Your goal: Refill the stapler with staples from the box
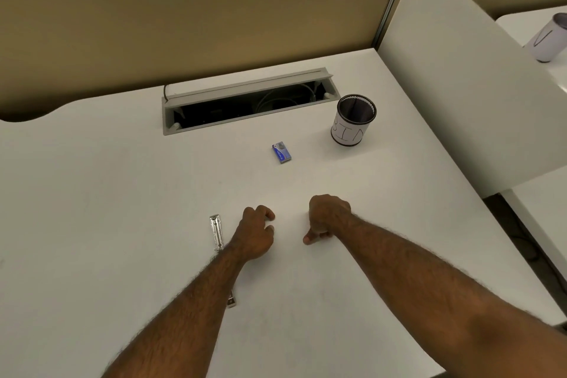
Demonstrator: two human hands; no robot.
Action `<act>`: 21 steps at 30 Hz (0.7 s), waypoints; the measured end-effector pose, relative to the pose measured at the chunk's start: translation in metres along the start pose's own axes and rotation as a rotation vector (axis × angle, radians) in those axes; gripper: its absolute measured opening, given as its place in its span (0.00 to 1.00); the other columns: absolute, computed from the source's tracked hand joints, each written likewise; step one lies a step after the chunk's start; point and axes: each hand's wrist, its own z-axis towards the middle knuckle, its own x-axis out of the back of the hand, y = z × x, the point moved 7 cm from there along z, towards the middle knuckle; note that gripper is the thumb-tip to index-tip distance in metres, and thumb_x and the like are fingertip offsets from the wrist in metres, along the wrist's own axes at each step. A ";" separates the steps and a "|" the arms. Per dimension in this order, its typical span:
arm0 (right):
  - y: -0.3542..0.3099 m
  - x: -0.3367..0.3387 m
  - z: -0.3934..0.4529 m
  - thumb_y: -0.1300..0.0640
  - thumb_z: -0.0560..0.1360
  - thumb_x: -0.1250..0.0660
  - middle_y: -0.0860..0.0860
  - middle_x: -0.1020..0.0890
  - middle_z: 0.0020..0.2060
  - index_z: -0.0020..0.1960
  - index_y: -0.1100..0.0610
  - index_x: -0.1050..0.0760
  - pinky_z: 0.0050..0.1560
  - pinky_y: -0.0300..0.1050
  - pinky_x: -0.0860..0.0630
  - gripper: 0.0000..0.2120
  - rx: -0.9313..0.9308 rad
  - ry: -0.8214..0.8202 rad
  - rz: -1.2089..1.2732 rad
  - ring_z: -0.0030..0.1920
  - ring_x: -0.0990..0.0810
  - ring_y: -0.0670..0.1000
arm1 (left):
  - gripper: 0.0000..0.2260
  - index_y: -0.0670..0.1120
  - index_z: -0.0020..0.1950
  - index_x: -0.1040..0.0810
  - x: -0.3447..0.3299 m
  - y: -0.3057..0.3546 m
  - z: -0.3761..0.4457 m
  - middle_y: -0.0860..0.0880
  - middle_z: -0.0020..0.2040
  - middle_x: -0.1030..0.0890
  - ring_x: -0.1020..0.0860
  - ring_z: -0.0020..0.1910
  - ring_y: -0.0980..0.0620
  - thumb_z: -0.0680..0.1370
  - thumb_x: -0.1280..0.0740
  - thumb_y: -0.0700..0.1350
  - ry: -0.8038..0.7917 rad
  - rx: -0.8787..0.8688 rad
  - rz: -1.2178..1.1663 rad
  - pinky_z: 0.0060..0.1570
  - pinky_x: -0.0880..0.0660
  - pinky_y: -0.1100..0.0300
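A silver metal stapler lies opened flat on the white desk, partly hidden under my left forearm; its other end shows below the arm. My left hand rests on the desk just right of the stapler, fingers loosely curled, holding nothing. My right hand rests knuckles up with fingers curled under and thumb out; nothing shows in it. A small blue staple box lies farther back, apart from both hands.
A mesh pen cup with a white paper label stands at the back right. An open cable tray is cut into the desk behind the box. A white divider panel rises on the right. A tan partition stands behind.
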 end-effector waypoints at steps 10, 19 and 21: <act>0.058 -0.022 -0.027 0.62 0.74 0.31 0.54 0.15 0.43 0.50 0.60 0.20 0.37 0.37 0.25 0.06 0.248 -0.255 1.279 0.39 0.19 0.47 | 0.10 0.45 0.56 0.26 0.002 -0.003 0.001 0.48 0.49 0.33 0.26 0.52 0.50 0.75 0.36 0.38 -0.019 0.001 -0.079 0.54 0.31 0.61; 0.057 -0.020 -0.026 0.68 0.75 0.35 0.55 0.16 0.38 0.46 0.63 0.20 0.38 0.36 0.20 0.05 0.171 -0.200 1.638 0.36 0.17 0.47 | 0.10 0.46 0.55 0.26 0.001 -0.002 -0.001 0.49 0.49 0.33 0.26 0.51 0.50 0.75 0.36 0.40 -0.027 0.024 -0.069 0.53 0.31 0.61; 0.064 0.016 -0.023 0.70 0.73 0.33 0.56 0.17 0.38 0.44 0.61 0.20 0.42 0.41 0.20 0.07 0.190 0.053 1.523 0.38 0.18 0.49 | 0.10 0.46 0.55 0.26 0.002 0.000 -0.002 0.48 0.49 0.33 0.25 0.51 0.49 0.75 0.36 0.40 -0.026 0.029 -0.060 0.53 0.30 0.61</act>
